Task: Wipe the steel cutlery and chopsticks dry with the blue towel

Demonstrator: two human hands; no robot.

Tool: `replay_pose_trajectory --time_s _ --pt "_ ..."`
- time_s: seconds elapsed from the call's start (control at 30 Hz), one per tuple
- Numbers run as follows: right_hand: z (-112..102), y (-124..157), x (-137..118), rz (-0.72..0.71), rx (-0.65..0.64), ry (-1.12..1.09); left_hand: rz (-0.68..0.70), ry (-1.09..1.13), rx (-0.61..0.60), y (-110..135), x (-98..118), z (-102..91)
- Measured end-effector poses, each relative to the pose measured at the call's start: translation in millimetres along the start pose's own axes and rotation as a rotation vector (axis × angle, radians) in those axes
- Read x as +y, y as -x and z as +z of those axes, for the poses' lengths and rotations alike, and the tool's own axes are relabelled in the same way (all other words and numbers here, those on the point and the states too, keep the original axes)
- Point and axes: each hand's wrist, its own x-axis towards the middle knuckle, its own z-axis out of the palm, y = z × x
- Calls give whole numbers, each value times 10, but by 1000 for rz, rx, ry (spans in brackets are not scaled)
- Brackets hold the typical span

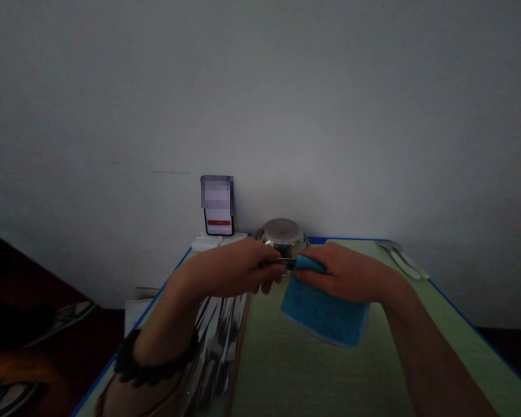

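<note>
My left hand [238, 269] is closed around the handle end of a thin metal utensil [285, 261], held level above the table. My right hand [345, 272] grips a blue cloth [323, 313] and pinches it around the other end of that utensil, so its tip is hidden. The cloth hangs down from my fingers over the green table top [295, 370]. Both hands meet just in front of an upturned steel bowl [282, 234].
A heap of shiny cutlery [219, 336] lies in a tray on the table's left side. A phone [217, 205] stands propped against the wall on a white block. White utensils [403, 259] lie at the far right corner. The table has a blue edge.
</note>
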Motion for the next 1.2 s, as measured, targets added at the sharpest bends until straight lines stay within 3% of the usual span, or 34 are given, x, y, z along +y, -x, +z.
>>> replay_pose_trajectory --time_s 0.13,0.3,0.7,0.93,1.2 --pt "25 0 8 -4 46 35 -20 3 22 -14 -43 31" --pt "59 -1 -4 37 93 26 -23 -67 134 -31 -72 68" --pt "18 41 72 70 -5 -75 -26 -37 120 18 -183 26" --pt "-8 36 9 44 -9 -63 52 -61 88 -27 -57 50" --pt "19 -12 -37 5 44 3 1 -20 43 -27 -2 34"
